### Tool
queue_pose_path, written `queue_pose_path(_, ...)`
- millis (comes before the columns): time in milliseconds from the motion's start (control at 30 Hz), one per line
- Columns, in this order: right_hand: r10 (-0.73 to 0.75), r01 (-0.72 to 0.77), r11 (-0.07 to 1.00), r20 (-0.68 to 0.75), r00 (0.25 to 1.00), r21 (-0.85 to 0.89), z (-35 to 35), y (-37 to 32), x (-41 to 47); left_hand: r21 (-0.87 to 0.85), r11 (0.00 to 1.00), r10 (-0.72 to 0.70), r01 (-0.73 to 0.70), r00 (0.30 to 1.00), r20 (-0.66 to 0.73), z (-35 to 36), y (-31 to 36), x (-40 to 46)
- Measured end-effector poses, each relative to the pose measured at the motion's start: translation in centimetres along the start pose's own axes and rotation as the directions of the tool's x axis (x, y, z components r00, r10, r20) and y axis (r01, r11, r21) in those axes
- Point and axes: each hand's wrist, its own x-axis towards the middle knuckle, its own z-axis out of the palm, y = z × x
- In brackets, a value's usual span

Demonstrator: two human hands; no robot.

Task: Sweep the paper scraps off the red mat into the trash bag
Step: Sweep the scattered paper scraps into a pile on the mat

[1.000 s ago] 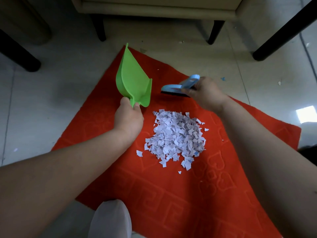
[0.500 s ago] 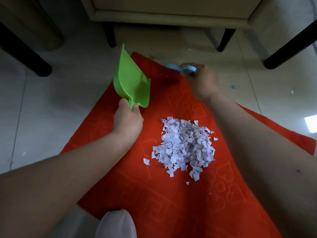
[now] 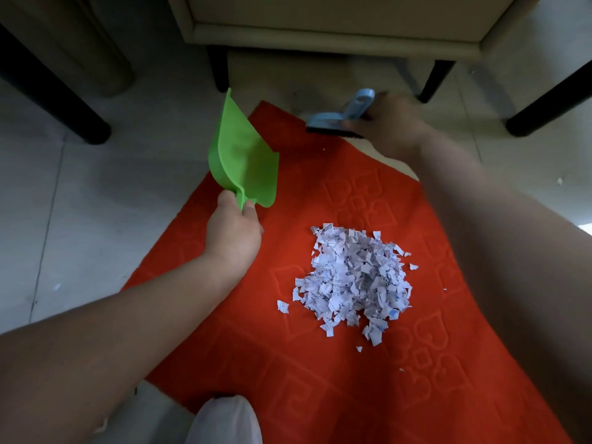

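Scraps: one heap of small white printed paper scraps (image 3: 354,283) mid-way along the embossed red mat (image 3: 320,389); stray bits just beside it.
Handling: likely featherlight, easily scattered; best gathered by brush.
Left hand (image 3: 234,232): grips one green plastic dustpan (image 3: 245,158), tilted up.
Right hand (image 3: 389,126): clasps one pale-blue hand brush (image 3: 339,118) at mat's far edge.
Trash bag: unseen.

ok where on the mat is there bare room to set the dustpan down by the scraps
Bare red mat lies between the left hand and the paper scraps, and between the scraps and the blue brush. The right forearm crowds the scraps' right side.
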Motion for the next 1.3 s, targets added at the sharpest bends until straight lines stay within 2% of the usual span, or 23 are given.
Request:
queue_pose_path(67, 0.006, -0.009, 0.999, -0.064, 0.998, -0.050, 1.5, -0.2, 0.3, -0.001, 1.000, 0.001, -0.001, 1.000, 0.001, 0.1, 0.1, -0.1)
queue_pose_path(133, 0.027, -0.030, 0.999, -0.069, 0.997, -0.045, 3.0, -0.3, 0.1, 0.006, 1.000, 0.011, -0.011, 1.000, -0.004, 0.2, 0.1, -0.2)
queue_pose_path(233, 0.042, -0.027, 0.989, 0.098, 0.994, -0.144, 4.2, -0.1, -0.5, 0.015, 1.000, 0.009, -0.009, 1.000, -0.006, 0.2, -0.1, -0.1)
queue_pose_path(333, -0.009, 0.058, 0.986, 0.300, 0.954, -0.153, 2.8, -0.2, -1.6, 0.010, 1.000, 0.003, -0.003, 1.000, -0.015, -0.1, -0.3, 0.1)
queue_pose_path(400, -0.054, 0.110, 0.985, 0.361, 0.931, -0.135, 1.4, -0.2, -2.7, 0.003, 1.000, -0.010, 0.010, 1.000, -0.024, -0.4, -0.5, 0.1)
queue_pose_path(467, -0.085, 0.113, 0.991, 0.323, 0.943, -0.070, 0.2, -0.1, -4.1, -0.003, 1.000, -0.026, 0.026, 0.999, -0.037, -0.5, -0.7, -0.1)
queue_pose_path(533, -0.080, 0.075, 0.997, 0.222, 0.972, 0.031, -0.4, -0.1, -5.4, -0.007, 0.999, -0.034, 0.034, 0.999, -0.042, -0.6, -1.0, -0.5)
queue_pose_path(667, 0.064, -0.070, 0.988, 0.051, 0.997, 0.134, 0.8, -1.0, -7.1, 0.000, 0.999, -0.045, 0.045, 0.998, -0.046, -0.7, -1.6, -1.7)
queue_pose_path(733, 0.193, -0.167, 0.951, -0.076, 0.978, 0.261, 2.3, -2.3, -8.1, 0.005, 0.999, -0.051, 0.052, 0.997, -0.054, -1.0, -1.9, -2.2)
queue_pose_path(800, 0.334, -0.237, 0.879, -0.180, 0.925, 0.414, 4.0, -4.5, -9.6, 0.001, 0.998, -0.061, 0.061, 0.995, -0.073, -1.7, -2.3, -2.7)
queue_pose_path(900, 0.455, -0.306, 0.757, -0.132, 0.880, 0.577, 7.4, -8.3, -12.4, 0.003, 0.997, -0.074, 0.075, 0.988, -0.133, -3.1, -2.9, -3.3)
queue_pose_path(1000, 0.429, -0.324, 0.759, -0.060, 0.901, 0.565, 10.9, -11.5, -14.7, 0.002, 0.997, -0.073, 0.074, 0.979, -0.191, -4.2, -3.7, -3.6)
queue_pose_path(1133, 0.306, -0.276, 0.903, -0.042, 0.951, 0.328, 13.5, -13.2, -15.8, 0.030, 0.997, -0.058, 0.065, 0.981, -0.187, -4.6, -4.8, -4.2)
queue_pose_path(1200, 0.346, -0.305, 0.913, -0.117, 0.931, 0.272, 13.0, -12.2, -15.9, 0.022, 0.998, -0.057, 0.061, 0.987, -0.150, -4.5, -4.8, -4.9)
queue_pose_path(1300, 0.460, -0.381, 0.873, -0.258, 0.850, 0.304, 10.7, -9.9, -15.6, 0.014, 0.999, -0.029, 0.031, 0.993, -0.113, -4.0, -5.0, -5.4)
